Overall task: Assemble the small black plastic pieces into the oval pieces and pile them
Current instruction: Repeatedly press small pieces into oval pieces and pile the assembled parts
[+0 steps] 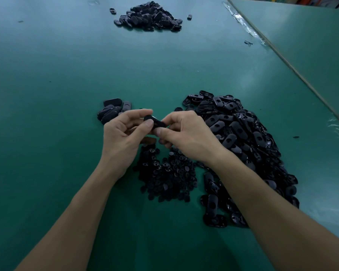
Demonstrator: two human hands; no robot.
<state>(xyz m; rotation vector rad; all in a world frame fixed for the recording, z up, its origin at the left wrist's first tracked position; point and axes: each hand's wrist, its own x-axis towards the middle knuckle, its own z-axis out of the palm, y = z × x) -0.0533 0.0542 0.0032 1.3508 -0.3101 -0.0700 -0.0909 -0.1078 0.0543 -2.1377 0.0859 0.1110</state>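
My left hand [123, 133] and my right hand [186, 133] meet above the green table [57, 75], both pinching one black oval piece [155, 122] between thumbs and fingertips. Whether a small piece sits in it is hidden by my fingers. Under my hands lies a heap of small black plastic pieces [166, 177]. A large heap of oval pieces with holes [241, 145] spreads to the right, partly under my right forearm. A small pile of oval pieces [112, 111] lies just left of my left hand.
A bigger pile of black pieces [149, 16] sits far back at centre, with stray pieces beside it. A seam with clear tape [243, 22] runs diagonally along the right, joining a second table. A few black scraps lie near it.
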